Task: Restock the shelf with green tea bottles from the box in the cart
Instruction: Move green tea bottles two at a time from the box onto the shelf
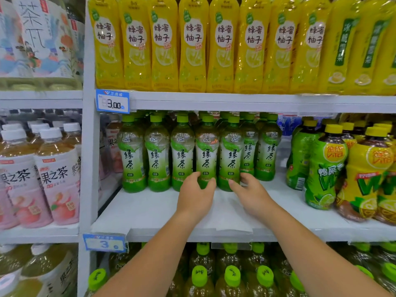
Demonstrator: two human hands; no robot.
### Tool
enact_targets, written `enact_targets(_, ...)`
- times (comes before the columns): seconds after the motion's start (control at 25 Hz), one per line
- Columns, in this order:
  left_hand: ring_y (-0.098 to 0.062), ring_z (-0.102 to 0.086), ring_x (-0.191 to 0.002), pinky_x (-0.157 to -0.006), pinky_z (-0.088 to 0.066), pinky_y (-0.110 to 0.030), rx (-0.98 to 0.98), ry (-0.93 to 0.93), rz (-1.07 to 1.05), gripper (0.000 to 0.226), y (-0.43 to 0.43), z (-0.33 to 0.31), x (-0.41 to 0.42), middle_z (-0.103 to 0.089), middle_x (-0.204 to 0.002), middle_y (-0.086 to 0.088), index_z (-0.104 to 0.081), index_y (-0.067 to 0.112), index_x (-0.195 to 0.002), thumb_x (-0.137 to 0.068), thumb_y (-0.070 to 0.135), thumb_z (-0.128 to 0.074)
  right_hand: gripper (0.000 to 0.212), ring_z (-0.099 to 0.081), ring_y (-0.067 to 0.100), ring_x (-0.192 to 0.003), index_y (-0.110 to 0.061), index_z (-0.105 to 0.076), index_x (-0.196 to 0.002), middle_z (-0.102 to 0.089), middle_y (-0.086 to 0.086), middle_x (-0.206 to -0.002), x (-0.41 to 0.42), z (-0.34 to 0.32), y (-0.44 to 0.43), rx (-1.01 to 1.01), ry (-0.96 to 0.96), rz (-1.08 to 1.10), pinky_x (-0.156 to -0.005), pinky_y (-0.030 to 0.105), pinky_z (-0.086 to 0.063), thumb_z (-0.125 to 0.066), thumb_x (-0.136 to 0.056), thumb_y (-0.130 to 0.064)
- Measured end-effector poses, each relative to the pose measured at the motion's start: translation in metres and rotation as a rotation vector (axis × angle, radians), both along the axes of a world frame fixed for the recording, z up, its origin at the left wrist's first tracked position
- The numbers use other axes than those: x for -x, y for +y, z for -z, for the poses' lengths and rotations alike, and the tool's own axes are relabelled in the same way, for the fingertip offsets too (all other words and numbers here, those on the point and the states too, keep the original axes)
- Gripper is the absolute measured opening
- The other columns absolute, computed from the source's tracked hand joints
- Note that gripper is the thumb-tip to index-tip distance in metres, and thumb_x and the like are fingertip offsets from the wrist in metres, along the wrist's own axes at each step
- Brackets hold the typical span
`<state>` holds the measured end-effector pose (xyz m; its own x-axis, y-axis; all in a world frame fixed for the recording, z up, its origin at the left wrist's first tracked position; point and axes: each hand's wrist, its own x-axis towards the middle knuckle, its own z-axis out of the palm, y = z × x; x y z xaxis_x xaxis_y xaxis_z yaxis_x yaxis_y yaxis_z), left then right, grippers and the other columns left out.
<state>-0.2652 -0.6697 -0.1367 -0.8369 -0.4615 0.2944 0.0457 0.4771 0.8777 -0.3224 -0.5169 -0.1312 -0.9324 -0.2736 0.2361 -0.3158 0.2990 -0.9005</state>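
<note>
Gripping low, the left hand (196, 190) curls round the base of one clear plastic green-capped tea bottle (206, 155) in the front row on the white metal shelf (150, 211); the right hand (246, 189) wraps its neighbour (231, 155) likewise. Full, they likely feel heavy, stiff, slick-labelled; the narrowed waist suits holding.

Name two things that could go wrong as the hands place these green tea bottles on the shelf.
1. The left hand grips one green tea bottle and the right hand its neighbour low at the base; either tall bottle could tip.
2. Both stand tight against the row; a knock might topple several toward the front of the shelf.
</note>
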Motion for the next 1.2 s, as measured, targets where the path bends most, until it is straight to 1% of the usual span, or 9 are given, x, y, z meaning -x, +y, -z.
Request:
enact_targets(0.08,-0.018,-0.045,-0.137,-0.113,-0.038,-0.040,-0.049,-0.017,0.037,0.062,0.002,-0.001,-0.010,-0.047,-0.151,0.001,-0.045,0.017,-0.149,-0.097,0.048,-0.057,0.052,-0.049,0.012,-0.127,-0.017,-0.045,-0.143,-0.050,-0.012,-0.133,-0.011,-0.002,0.005,-0.038,-0.021,0.015,-0.100,0.030,-0.041,-0.059,-0.097,-0.038)
enact_targets(0.12,-0.016,-0.047,-0.135,-0.113,-0.038,-0.037,-0.080,-0.021,0.050,0.061,0.003,-0.003,-0.013,-0.048,-0.151,0.002,-0.045,0.018,-0.148,-0.097,0.049,-0.056,0.052,-0.048,0.011,-0.126,-0.017,-0.043,-0.145,-0.046,-0.013,-0.131,-0.016,-0.003,0.008,-0.044,-0.038,0.018,-0.101,0.030,-0.041,-0.058,-0.098,-0.037)
enact_targets(0.36,-0.008,-0.038,-0.141,-0.118,-0.030,-0.034,-0.182,-0.235,0.244,0.059,0.019,-0.010,-0.048,-0.042,-0.154,0.011,-0.039,0.024,-0.152,-0.099,0.045,-0.055,0.051,-0.050,0.009,-0.119,-0.020,-0.041,-0.146,-0.048,-0.007,-0.136,-0.050,-0.017,0.028,0.011,-0.280,0.015,-0.093,0.021,-0.040,-0.056,-0.099,-0.033)
enact_targets(0.56,-0.007,-0.042,-0.137,-0.117,-0.033,-0.034,-0.244,-0.405,0.262,0.049,0.043,-0.041,-0.093,-0.048,-0.148,0.009,-0.045,0.026,-0.145,-0.099,0.038,-0.058,0.043,-0.058,0.008,-0.113,-0.024,-0.049,-0.139,-0.057,-0.001,-0.132,-0.099,-0.045,0.061,0.052,-0.514,0.027,-0.078,0.011,-0.044,-0.059,-0.098,-0.030)
enact_targets(0.68,-0.010,-0.046,-0.134,-0.111,-0.038,-0.032,-0.272,-0.562,0.287,0.052,0.062,-0.073,-0.128,-0.049,-0.146,0.008,-0.044,0.023,-0.148,-0.100,0.040,-0.057,0.041,-0.055,-0.008,-0.098,-0.024,-0.049,-0.139,-0.058,-0.008,-0.120,-0.136,-0.075,0.087,0.033,-0.639,0.054,-0.073,0.007,-0.044,-0.058,-0.099,-0.029)
enact_targets(0.88,-0.016,-0.042,-0.140,-0.102,-0.038,-0.029,-0.303,-0.786,0.334,0.063,0.106,-0.149,-0.194,-0.039,-0.156,0.003,-0.029,0.020,-0.156,-0.102,0.043,-0.051,0.050,-0.054,0.011,-0.114,-0.018,-0.043,-0.146,-0.055,0.002,-0.139,-0.198,-0.138,0.145,-0.031,-0.832,0.123,-0.092,0.026,-0.042,-0.057,-0.100,-0.031)
enact_targets(1.0,-0.018,-0.040,-0.141,-0.098,-0.038,-0.029,-0.271,-0.870,0.402,0.065,0.134,-0.191,-0.223,-0.034,-0.159,0.004,-0.027,0.020,-0.157,-0.102,0.044,-0.050,0.053,-0.051,0.015,-0.120,-0.016,-0.040,-0.149,-0.051,0.004,-0.143,-0.237,-0.178,0.186,-0.054,-0.917,0.215,-0.091,0.028,-0.041,-0.055,-0.100,-0.031)
enact_targets(1.12,-0.017,-0.040,-0.139,-0.100,-0.039,-0.032,-0.272,-0.922,0.502,0.062,0.161,-0.219,-0.237,-0.036,-0.157,0.005,-0.027,0.026,-0.156,-0.102,0.048,-0.046,0.052,-0.046,0.019,-0.131,-0.021,-0.037,-0.151,-0.047,-0.006,-0.137,-0.276,-0.210,0.226,-0.058,-0.993,0.306,-0.090,0.028,-0.037,-0.052,-0.102,-0.034)
enact_targets(1.2,-0.015,-0.039,-0.138,-0.097,-0.038,-0.031,-0.262,-0.941,0.617,0.059,0.183,-0.232,-0.243,-0.037,-0.154,0.006,-0.026,0.027,-0.157,-0.104,0.048,-0.042,0.051,-0.047,0.016,-0.127,-0.022,-0.038,-0.150,-0.046,-0.007,-0.141,-0.301,-0.225,0.251,-0.042,-0.989,0.401,-0.092,0.028,-0.037,-0.051,-0.102,-0.035)
